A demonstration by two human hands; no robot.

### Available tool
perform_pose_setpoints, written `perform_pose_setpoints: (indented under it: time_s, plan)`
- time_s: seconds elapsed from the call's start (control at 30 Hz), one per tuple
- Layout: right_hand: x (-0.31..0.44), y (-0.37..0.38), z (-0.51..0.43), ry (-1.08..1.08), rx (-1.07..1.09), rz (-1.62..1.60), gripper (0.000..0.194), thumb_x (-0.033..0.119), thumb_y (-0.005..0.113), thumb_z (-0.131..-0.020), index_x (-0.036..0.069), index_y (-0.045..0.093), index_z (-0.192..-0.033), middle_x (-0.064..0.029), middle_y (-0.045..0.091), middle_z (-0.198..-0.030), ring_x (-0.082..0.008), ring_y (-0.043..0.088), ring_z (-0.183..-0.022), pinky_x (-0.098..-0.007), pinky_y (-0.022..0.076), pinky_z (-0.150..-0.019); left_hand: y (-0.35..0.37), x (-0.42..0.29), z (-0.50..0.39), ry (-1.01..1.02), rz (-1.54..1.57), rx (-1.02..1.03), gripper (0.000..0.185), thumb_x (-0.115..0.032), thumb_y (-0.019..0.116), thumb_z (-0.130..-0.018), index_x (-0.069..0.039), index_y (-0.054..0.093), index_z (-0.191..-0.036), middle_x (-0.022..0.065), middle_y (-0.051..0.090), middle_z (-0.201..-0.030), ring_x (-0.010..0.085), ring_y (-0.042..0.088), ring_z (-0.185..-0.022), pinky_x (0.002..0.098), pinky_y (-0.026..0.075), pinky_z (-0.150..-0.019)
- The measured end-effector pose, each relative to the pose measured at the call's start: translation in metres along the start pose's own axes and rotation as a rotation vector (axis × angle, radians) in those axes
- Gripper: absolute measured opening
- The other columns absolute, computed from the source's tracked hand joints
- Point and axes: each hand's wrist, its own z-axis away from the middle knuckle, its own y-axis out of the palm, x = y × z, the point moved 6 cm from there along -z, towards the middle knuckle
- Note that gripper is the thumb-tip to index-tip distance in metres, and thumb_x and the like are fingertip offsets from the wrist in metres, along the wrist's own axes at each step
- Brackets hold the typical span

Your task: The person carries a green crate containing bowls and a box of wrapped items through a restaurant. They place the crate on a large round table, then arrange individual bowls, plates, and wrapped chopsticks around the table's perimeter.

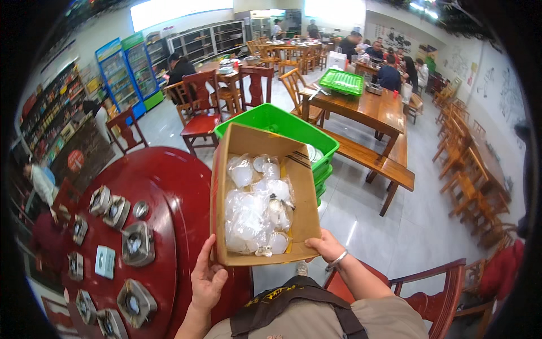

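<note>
A cardboard box point(271, 144) with an open top is tilted towards me. Inside it lie several white, rounded items in clear plastic wrapping point(247, 218), of a kind I cannot make out. My right hand point(328, 247) grips the box's near right corner, thumb on the rim. At the near left corner, my left hand point(206, 273) has its fingers apart, with the index finger up against the box's side. Beyond the box is a green plastic basket point(271, 112), stacked on others, with white dishes point(314, 153) partly showing. What supports the box underneath is hidden.
A round red table point(190, 203) at left carries several portable burners point(138, 244) and a tissue box point(104, 262). A wooden bench point(372, 159) and table point(372, 110) stand ahead right. A red chair point(440, 296) is close on my right. Several people sit farther back.
</note>
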Motion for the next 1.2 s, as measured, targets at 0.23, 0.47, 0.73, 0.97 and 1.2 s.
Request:
perform_pose_setpoints:
  time_s: [0.23, 0.47, 0.73, 0.97, 1.2]
  plan:
    - [0.040, -0.133, -0.020, -0.050, -0.193, -0.193, 0.032, 0.003, 0.050, -0.079, -0.005, 0.051, -0.110, -0.0157, 0.061, -0.094, -0.0254, 0.063, -0.072, -0.0371, 0.0553, -0.051, 0.034, 0.096, -0.146, -0.002, -0.067, -0.207, 0.042, -0.003, 0.053, -0.086, 0.002, 0.044, -0.127, 0.0131, 0.049, -0.126, 0.0199, 0.047, -0.117, 0.0297, 0.041, -0.093]
    - [0.037, -0.268, 0.022, -0.042, -0.710, -0.245, 0.032, 0.001, 0.048, -0.077, -0.007, 0.049, -0.108, -0.0166, 0.060, -0.093, -0.0278, 0.063, -0.069, -0.0371, 0.0560, -0.044, 0.055, 0.194, -0.251, -0.088, -0.170, -0.265, 0.022, -0.005, 0.054, -0.087, 0.003, 0.057, -0.108, 0.0090, 0.061, -0.103, 0.0154, 0.058, -0.095, 0.0267, 0.047, -0.080]
    - [-0.044, -0.392, 0.005, 0.139, -1.168, -0.298, 0.029, 0.004, 0.044, -0.077, -0.006, 0.049, -0.103, -0.0147, 0.058, -0.088, -0.0276, 0.062, -0.064, -0.0367, 0.0553, -0.042, 0.084, 0.323, -0.360, -0.464, -0.539, 0.251, 0.052, -0.033, 0.062, -0.083, 0.003, 0.052, -0.118, 0.0183, 0.059, -0.111, 0.0264, 0.057, -0.102, 0.0333, 0.046, -0.085]
    - [-0.070, -0.480, -0.045, 0.281, -1.187, -0.579, 0.031, 0.008, 0.044, -0.081, 0.001, 0.047, -0.111, -0.0157, 0.061, -0.089, -0.0298, 0.062, -0.065, -0.0404, 0.0543, -0.046, 0.075, 0.420, -0.323, -0.897, -1.025, 0.324, 0.116, -0.062, 0.071, -0.061, 0.009, 0.019, -0.135, 0.0319, 0.030, -0.135, 0.0413, 0.035, -0.125, 0.0414, 0.031, -0.104]
    - [-0.079, -0.733, -0.125, 0.187, -1.262, -0.268, 0.026, 0.014, 0.048, -0.079, 0.002, 0.053, -0.101, -0.0133, 0.059, -0.092, -0.0290, 0.058, -0.067, -0.0365, 0.0542, -0.043, 0.078, 0.430, -0.350, -1.202, -0.982, 0.187, 0.137, -0.068, 0.078, -0.042, 0.007, 0.015, -0.138, 0.0304, 0.023, -0.139, 0.0377, 0.031, -0.127, 0.0377, 0.030, -0.106]
